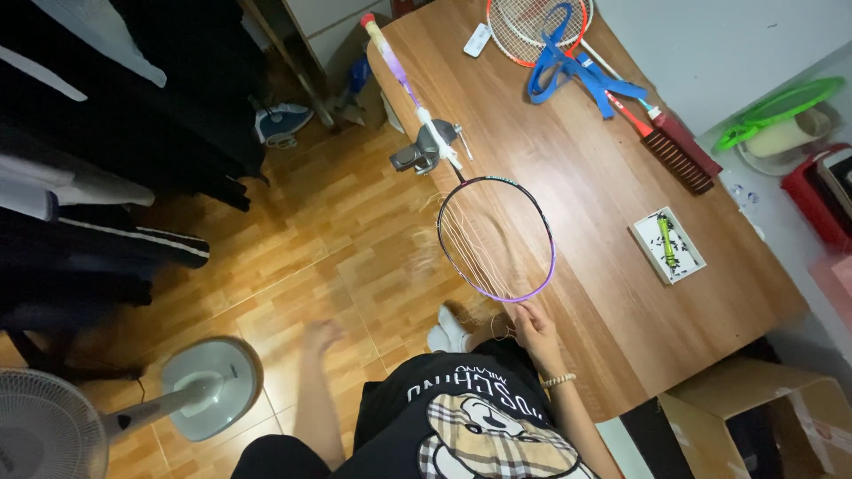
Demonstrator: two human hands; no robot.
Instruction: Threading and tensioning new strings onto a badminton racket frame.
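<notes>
While the left hand [321, 335] hangs blurred, its grip unreadable, the right hand [535, 330] pinches the purple badminton racket [497, 238] head's nearest rim at the table's [586, 177] front-left edge.

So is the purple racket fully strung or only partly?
Only partly. The purple racket has upright strings across just its left side; the rest of the head is bare, and loose string trails near the right hand.

I see a brown wooden bench [568, 177] with a purple racket [497, 239], blue straps [568, 71] and a small tray [668, 246] on it.
</notes>
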